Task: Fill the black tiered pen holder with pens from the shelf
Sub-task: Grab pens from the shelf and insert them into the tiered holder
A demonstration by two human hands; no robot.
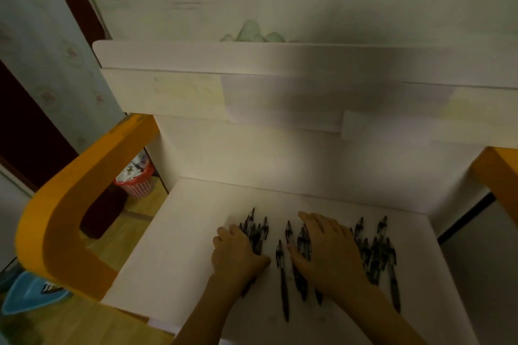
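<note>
I am gathering pens (375,255) on the white shelf (185,246), low in the frame. My left hand (238,252) curls round a small bunch at lower centre; my right hand (328,249) lies flat, fingers straight, over a second cluster, with more loose at lower right. The holder is out of view. Next, I judge, the right must close on its bunch and lift. An orange frame (64,204) flanks the shelf; a pink basket (137,182) sits at left.
</note>
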